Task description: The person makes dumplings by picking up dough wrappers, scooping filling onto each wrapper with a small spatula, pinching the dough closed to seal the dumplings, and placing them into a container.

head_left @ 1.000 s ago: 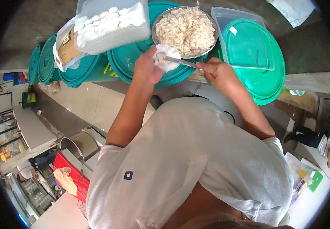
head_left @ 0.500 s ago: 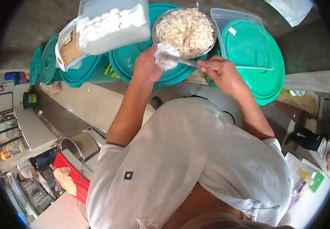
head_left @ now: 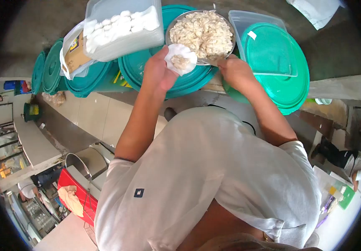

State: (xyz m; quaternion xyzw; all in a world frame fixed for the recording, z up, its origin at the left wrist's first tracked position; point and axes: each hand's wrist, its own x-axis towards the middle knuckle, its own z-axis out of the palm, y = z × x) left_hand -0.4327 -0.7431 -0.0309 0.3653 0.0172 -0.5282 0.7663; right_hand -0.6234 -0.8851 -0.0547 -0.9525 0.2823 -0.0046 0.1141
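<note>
My left hand point(head_left: 160, 69) holds a thin white round dumpling wrapper point(head_left: 187, 53), with a lump of pale filling point(head_left: 180, 62) on its middle. Just right of it stands a round metal bowl point(head_left: 169, 37) heaped with chunky pale filling mixture point(head_left: 201, 33). At the bowl's near right rim, my right hand point(head_left: 235, 70) is closed round the handle of a flat metal spatula, its blade mostly hidden against the mixture. To the left, a clear plastic container point(head_left: 124, 47) has rows of white rounded pieces point(head_left: 120, 25) on top.
Green lidded tubs point(head_left: 278, 90) and teal lidded tubs point(head_left: 132, 71) support the bowl and containers. A clear plastic lid point(head_left: 268, 69) lies at right. A white bag point(head_left: 67, 62) with cardboard stands far left. Other people point(head_left: 358, 167) are at the room's edges.
The spatula has left the wrapper and moved right to the bowl's edge with my right hand. The filling on the wrapper is now uncovered, and the wrapper lies more open toward the camera.
</note>
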